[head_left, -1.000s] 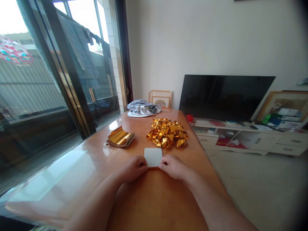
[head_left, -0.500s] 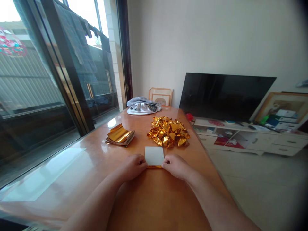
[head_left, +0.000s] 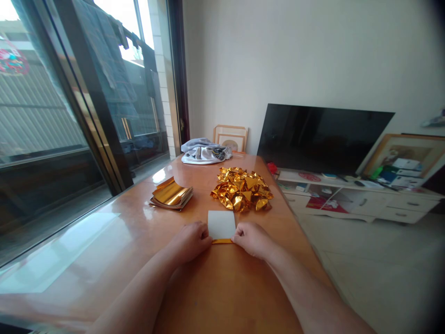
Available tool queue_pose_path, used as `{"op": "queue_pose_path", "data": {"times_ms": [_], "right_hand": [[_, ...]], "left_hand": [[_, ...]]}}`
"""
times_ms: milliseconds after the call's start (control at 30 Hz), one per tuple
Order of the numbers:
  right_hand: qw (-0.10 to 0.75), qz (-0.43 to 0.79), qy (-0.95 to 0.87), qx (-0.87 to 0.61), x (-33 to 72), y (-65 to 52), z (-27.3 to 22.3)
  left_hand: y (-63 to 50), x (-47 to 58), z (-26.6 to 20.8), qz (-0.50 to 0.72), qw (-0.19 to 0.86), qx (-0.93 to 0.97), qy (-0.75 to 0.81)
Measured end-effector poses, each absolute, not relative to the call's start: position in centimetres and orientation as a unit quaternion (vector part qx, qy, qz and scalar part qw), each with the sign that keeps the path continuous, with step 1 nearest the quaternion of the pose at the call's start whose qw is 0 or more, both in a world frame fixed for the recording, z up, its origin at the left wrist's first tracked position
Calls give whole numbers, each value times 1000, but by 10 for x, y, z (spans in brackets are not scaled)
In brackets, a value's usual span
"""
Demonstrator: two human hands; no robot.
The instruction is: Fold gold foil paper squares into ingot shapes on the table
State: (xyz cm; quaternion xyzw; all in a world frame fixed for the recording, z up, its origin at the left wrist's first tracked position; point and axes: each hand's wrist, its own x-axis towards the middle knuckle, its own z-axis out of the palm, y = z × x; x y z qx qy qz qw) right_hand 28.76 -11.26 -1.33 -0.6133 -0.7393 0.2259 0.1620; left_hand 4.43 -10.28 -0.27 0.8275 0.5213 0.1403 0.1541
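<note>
My left hand (head_left: 192, 237) and right hand (head_left: 253, 237) each pinch a near corner of one pale sheet (head_left: 221, 224), fingers closed narrowly on its edge. Sheet lies pale side up on the table (head_left: 225, 290), a thin gold strip (head_left: 221, 241) showing along its near edge between my hands. Stack of gold sheets (head_left: 171, 195): farther off, left. Pile of folded gold pieces (head_left: 244, 190): just beyond, right.

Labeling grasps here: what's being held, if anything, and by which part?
One paper sheet, white face up: the left hand and right hand pinch it at opposite ends of its near edge, where a gold strip shows.
</note>
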Motion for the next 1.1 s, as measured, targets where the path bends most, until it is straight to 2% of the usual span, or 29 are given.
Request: {"op": "queue_pose_path", "data": {"times_ms": [500, 933, 1100], "right_hand": [[151, 209, -737, -624, 283, -115, -6], [133, 207, -735, -632, 281, -118, -1], [130, 208, -730, -638, 280, -118, 0]], "left_hand": [[-108, 45, 21, 123, 216, 825, 508], [-108, 47, 11, 112, 170, 823, 530], [-112, 48, 12, 109, 118, 832, 532]]}}
